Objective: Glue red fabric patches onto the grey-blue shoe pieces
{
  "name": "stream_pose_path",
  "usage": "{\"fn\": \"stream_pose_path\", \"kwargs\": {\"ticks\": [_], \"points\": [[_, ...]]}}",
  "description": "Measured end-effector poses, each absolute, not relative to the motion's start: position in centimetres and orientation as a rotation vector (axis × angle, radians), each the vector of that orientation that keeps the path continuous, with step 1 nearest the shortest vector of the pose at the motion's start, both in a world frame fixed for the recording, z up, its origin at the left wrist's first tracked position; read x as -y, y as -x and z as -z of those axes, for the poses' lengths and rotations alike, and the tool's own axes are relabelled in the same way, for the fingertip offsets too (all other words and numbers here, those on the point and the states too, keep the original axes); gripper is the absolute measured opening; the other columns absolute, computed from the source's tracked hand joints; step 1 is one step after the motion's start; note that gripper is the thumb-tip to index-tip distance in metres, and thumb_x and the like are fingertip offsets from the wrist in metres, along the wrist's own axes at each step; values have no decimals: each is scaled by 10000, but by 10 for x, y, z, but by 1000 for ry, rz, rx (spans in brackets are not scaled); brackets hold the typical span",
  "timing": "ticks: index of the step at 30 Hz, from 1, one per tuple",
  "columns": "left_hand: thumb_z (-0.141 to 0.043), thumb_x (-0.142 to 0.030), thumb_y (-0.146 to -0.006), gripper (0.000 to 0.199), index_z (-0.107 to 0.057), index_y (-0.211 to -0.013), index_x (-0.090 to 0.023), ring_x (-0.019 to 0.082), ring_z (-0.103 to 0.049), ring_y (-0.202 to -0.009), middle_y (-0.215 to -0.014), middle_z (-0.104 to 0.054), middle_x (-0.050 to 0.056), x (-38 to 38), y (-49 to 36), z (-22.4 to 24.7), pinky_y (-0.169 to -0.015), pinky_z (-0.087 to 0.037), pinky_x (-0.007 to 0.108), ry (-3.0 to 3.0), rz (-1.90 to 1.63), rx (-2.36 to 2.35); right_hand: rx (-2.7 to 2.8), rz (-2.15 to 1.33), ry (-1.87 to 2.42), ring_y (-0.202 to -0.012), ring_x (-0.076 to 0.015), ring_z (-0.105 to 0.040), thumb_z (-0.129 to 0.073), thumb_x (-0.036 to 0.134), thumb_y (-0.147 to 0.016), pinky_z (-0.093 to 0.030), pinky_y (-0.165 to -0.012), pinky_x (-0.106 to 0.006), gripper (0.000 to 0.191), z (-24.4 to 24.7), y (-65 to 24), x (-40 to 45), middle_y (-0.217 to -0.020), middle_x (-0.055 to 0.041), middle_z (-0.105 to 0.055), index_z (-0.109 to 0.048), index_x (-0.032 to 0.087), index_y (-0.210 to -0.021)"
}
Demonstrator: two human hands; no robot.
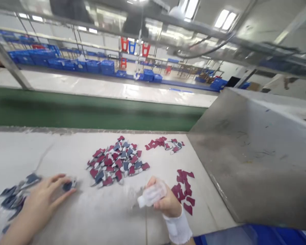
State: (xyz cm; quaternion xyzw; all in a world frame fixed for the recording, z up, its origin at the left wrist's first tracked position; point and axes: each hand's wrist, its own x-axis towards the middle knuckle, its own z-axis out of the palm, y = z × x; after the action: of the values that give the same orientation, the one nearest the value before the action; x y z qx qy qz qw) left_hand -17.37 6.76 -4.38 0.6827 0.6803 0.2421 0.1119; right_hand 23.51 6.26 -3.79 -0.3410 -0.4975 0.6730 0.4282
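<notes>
My left hand (pixel 47 195) is low on the left of the work surface, thumb and fingertips closed around a small dark blue-grey and white piece (pixel 67 185). Beside and partly under that hand lie several similar dark pieces (pixel 11 199). My right hand (pixel 165 200), with a white cuff at the wrist, grips a small translucent squeeze bottle (pixel 154 194), its white tip pointing left and down. Ahead of both hands is a large pile of maroon, blue-grey and white pieces (pixel 117 161). Loose maroon pieces (pixel 186 187) lie just right of my right hand.
A smaller group of maroon and grey pieces (pixel 156 143) lies toward the back right. A grey metal box-shaped housing (pixel 257 163) bounds the surface on the right. Behind runs a green belt (pixel 97 110). A blue bin (pixel 260 234) is at the lower right; a metal frame (pixel 9 63) crosses overhead.
</notes>
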Motion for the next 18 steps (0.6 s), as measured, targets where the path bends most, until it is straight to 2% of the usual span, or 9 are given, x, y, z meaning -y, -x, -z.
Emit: {"fn": "stream_pose_path", "kwargs": {"ticks": [1, 3, 4, 7, 9, 13, 15, 18], "points": [[-625, -689, -750, 384, -680, -937, -358, 336, -657, -1041, -1105, -710, -6, -68, 168, 46, -928, -515, 451, -1917, -809, -1939, 1252, -1660, 810, -522, -130, -503, -861, 727, -446, -377, -523, -247, 727, 39, -235, -64, -648, 33, -540, -500, 225, -828], [-612, -664, -773, 354, -656, -964, -369, 316, -672, -998, -1013, -729, -21, -65, 149, 44, -688, -557, 360, -1682, -958, -1939, 1290, -1621, 715, -466, -100, -434, -866, 710, -452, -334, -477, -223, 711, 41, -234, -68, -598, 51, -494, -465, 233, -795], [-601, -654, -785, 362, -646, -976, -350, 309, -677, -958, -1000, -725, -16, -61, 136, 40, -635, -543, 340, -1616, -1053, -1927, 1307, -1603, 665, -444, -86, -392, -864, 701, -459, -310, -457, -212, 704, 41, -234, -70, -572, 62, -465, -440, 238, -779], [-690, -588, -741, 362, -604, -917, -283, 223, -641, -724, -845, -664, -16, -41, 88, 17, -654, -533, 308, -1572, -1129, -1771, 1306, -1597, 539, -408, -68, -293, -816, 718, -507, -263, -417, -193, 702, 39, -232, -67, -519, 93, -376, -347, 256, -750], [-727, -511, -736, 334, -558, -864, -253, 184, -621, -709, -825, -619, -18, -29, 54, 0, -628, -523, 264, -1521, -1060, -1637, 1272, -1646, 490, -402, -68, -268, -796, 724, -512, -269, -413, -195, 701, 36, -230, -58, -515, 99, -357, -326, 257, -739], [-736, -287, -740, 286, -488, -872, -233, 135, -583, -703, -806, -564, -24, -18, 10, -11, -630, -500, 224, -1635, -864, -1290, 1186, -1812, 460, -407, -73, -323, -858, 614, -454, -271, -397, -195, 668, 26, -229, -35, -565, 72, -452, -371, 253, -734], [-746, -267, -722, 313, -474, -871, -227, 121, -540, -658, -778, -557, -29, -14, 2, -8, -591, -460, 219, -1681, -813, -1187, 1185, -1907, 517, -437, -93, -392, -875, 573, -518, -298, -411, -203, 631, 14, -231, -26, -628, 47, -523, -402, 261, -796], [-767, -280, -688, 341, -483, -866, -217, 112, -484, -611, -729, -548, -41, -7, -1, -5, -554, -393, 226, -1714, -712, -1157, 1264, -2004, 676, -516, -134, -502, -828, 521, -705, -388, -477, -237, 511, -13, -235, -17, -733, 15, -618, -443, 276, -933]]}}
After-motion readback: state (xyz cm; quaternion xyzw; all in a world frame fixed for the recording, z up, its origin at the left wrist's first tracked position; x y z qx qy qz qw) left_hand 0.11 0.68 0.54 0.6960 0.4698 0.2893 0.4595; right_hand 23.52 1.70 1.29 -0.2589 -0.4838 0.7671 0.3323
